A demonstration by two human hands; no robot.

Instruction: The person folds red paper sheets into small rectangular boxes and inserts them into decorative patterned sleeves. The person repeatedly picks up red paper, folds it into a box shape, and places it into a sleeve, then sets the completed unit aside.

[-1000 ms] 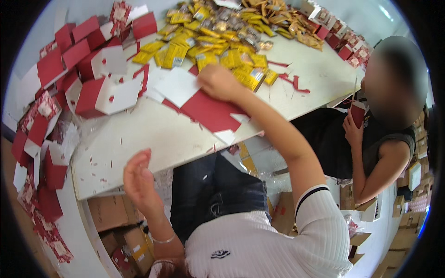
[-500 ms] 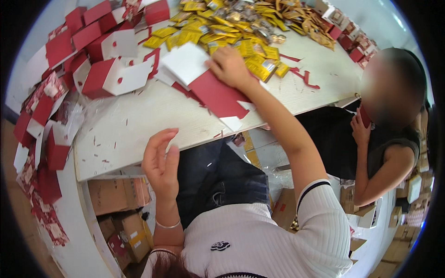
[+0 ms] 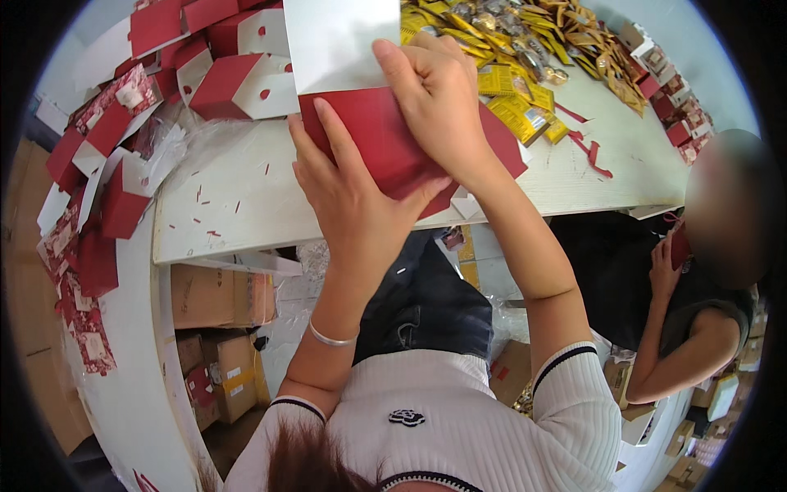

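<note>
A red and white cardboard box blank (image 3: 369,123), partly folded, is lifted above the near edge of the table. My left hand (image 3: 352,197) grips its near left side, fingers over the red panel and thumb along the lower edge. On the right, my right hand (image 3: 438,107) holds the same box, thumb up by the white flap (image 3: 340,45); its other fingers are partly hidden. More flat red card (image 3: 500,148) shows beyond my right wrist. Several folded red boxes (image 3: 225,86) with white flaps stand just left of the held one.
Yellow sachets (image 3: 508,82) are heaped at the back of the table (image 3: 246,201). Red card scraps (image 3: 598,160) lie to the right. Patterned boxes (image 3: 86,328) line the left side. A co-worker (image 3: 697,320) sits at right, a hand raised. Brown cartons (image 3: 221,295) sit beneath the table.
My left hand has come up from beside the table and taken hold of the box. My right hand has pulled the red card nearer and raised it; its white flap now stands up.
</note>
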